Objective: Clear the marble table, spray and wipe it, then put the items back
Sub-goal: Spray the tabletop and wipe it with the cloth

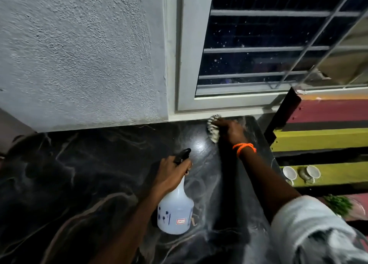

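Black marble veined in grey and brown is filling the lower part of the view: the desk (pixel 83 164) is running from the left edge to a textured grey wall (pixel 79 54) behind it. Toward the middle, the left hand (pixel 171 174) is wrapping closed around the neck of a translucent spray bottle (pixel 175 210), fingers curling by the black trigger head, and the bottle is standing upright on the desk. Right of that, a bright reflection is glaring off the stone. Further right and farther back, at the corner below the white window frame (pixel 189 64), the right hand (pixel 229 129) is pressing down closed on a pale patterned cloth (pixel 213 128), which is lying bunched flat on the desk, touching the hand. An orange thread band (pixel 244 148) is circling that wrist, and a light sleeve (pixel 310 230) is covering the upper arm. Beyond the desk's right edge, striped floor covering in pink, yellow and black (pixel 322 138) is showing, with two small white cups (pixel 300 173) sitting on a yellow stripe.
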